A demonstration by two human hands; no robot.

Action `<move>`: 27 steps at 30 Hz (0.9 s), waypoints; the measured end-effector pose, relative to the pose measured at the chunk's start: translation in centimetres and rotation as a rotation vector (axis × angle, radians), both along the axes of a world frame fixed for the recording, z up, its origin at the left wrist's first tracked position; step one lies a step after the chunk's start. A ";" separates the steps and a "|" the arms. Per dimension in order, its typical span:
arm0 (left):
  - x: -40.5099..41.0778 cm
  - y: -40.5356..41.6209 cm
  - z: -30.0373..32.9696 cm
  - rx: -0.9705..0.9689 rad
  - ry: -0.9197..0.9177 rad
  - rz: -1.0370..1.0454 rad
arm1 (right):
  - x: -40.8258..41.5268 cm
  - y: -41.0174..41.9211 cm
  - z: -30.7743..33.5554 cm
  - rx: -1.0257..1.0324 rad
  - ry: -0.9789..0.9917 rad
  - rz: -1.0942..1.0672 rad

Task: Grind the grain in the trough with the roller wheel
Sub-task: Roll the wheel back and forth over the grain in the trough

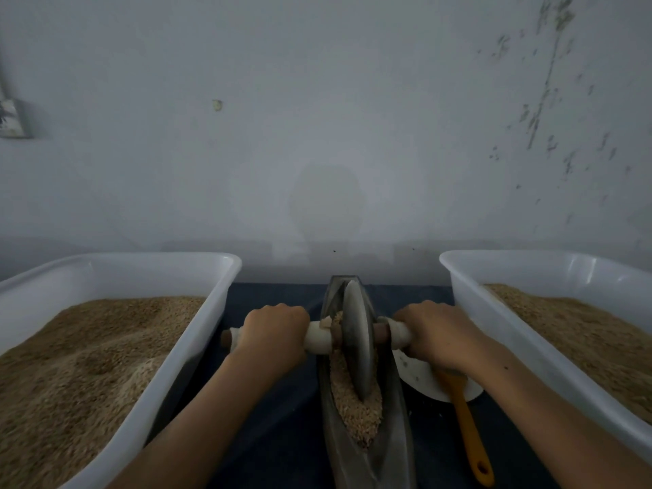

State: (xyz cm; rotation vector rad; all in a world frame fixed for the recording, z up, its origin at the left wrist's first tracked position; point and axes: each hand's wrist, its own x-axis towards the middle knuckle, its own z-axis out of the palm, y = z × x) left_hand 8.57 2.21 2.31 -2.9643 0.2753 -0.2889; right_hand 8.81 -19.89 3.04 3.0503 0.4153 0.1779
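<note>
Head view, the only one. Roller wheel [356, 338] stands on edge in the narrow boat-shaped trough [367, 450], disc aligned with the trough's long axis so it can run along the groove. An axle passes through the disc; pale wrapping covers it on both sides, judged to be padding for grip.

Left hand [273, 331] grasps the left handle [317, 336], fingers clenched over the top of it. Right hand [435, 335] does likewise on the right handle [398, 331]. Symmetric hold, one hand either side of the disc: judged to keep the wheel upright and load it evenly.

Grain [356, 407] lies in the trough groove, banked mostly on the near side of the wheel and up its left face. Particles look coarse; fineness cannot be judged at this resolution. Grinding is judged under way, not finished.

Either side of the trough, a white plastic tub: left tub [197, 344] and right tub [494, 312], both holding heaped tan grain. Which is stock and which is product cannot be told.

Orange-handled brush [465, 425] rests on a white dish [420, 377] just right of the trough, partly under the right wrist; probably kept near for sweeping grain.

All rest on a dark worktop [278, 411] against a pale wall [317, 118].
</note>
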 end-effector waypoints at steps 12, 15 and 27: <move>0.0 0.0 -0.3 -0.048 -0.087 -0.020 | 0.2 -0.1 -0.3 -0.010 -0.056 0.018; -0.1 0.1 0.1 -0.003 -0.007 -0.022 | 0.0 -0.3 0.5 -0.027 0.152 0.005; 0.2 -0.1 -0.6 -0.068 -0.141 -0.010 | 0.2 0.1 -0.8 0.058 -0.158 -0.003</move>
